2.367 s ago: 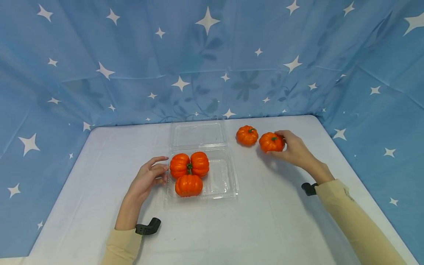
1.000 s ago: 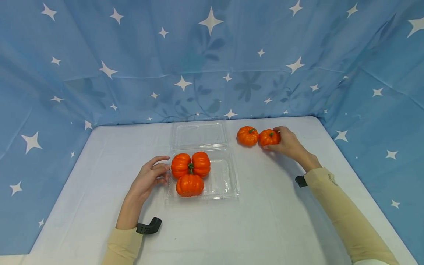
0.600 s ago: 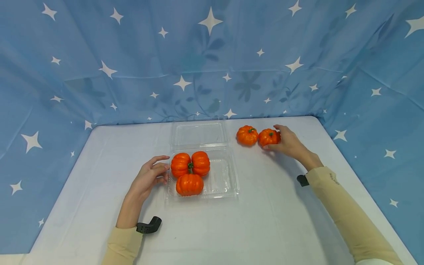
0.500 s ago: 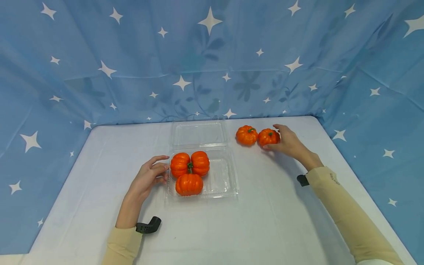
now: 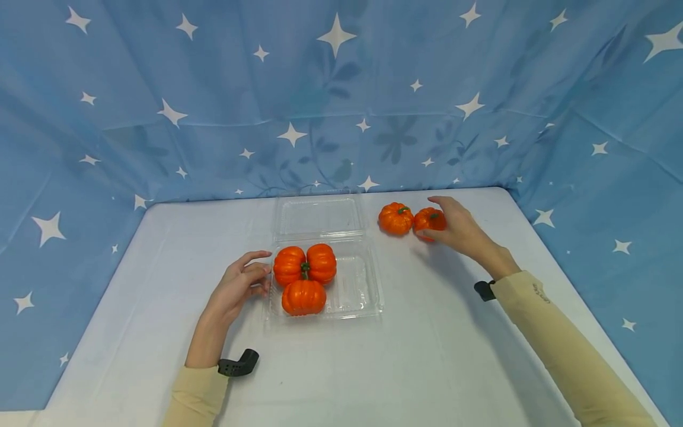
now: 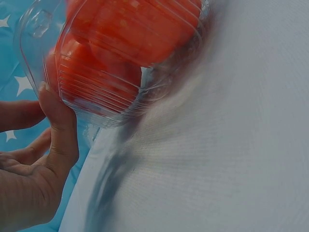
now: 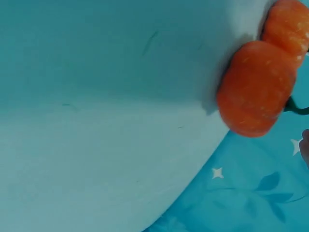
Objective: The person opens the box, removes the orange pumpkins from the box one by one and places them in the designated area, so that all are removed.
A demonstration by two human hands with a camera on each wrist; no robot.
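Observation:
My left hand (image 5: 237, 290) is at the left side of a clear plastic clamshell box (image 5: 352, 284), fingers loosely bent. In the left wrist view a fingertip (image 6: 47, 92) touches the box's rim. Three small orange pumpkins (image 5: 304, 298) sit in the left part of the box, green stems together. My right hand (image 5: 461, 228) hovers with parted fingers over the right side of a small orange pumpkin (image 5: 427, 218) on the table. The right wrist view shows that pumpkin (image 7: 256, 89) free of fingers, with only a fingertip (image 7: 304, 147) at the edge. Another pumpkin (image 5: 395, 219) stands against its left side.
The box's transparent lid (image 5: 320, 216) lies folded back toward the far edge of the white-covered table (image 5: 341, 367). A blue star-patterned curtain (image 5: 341, 107) hangs behind the table and along its sides. Each wrist wears a black camera band (image 5: 238, 363).
My right hand has brought the pumpkin left beside the other one and let it go; the hand now shifts slightly left and up over it. My left hand stays at the box.

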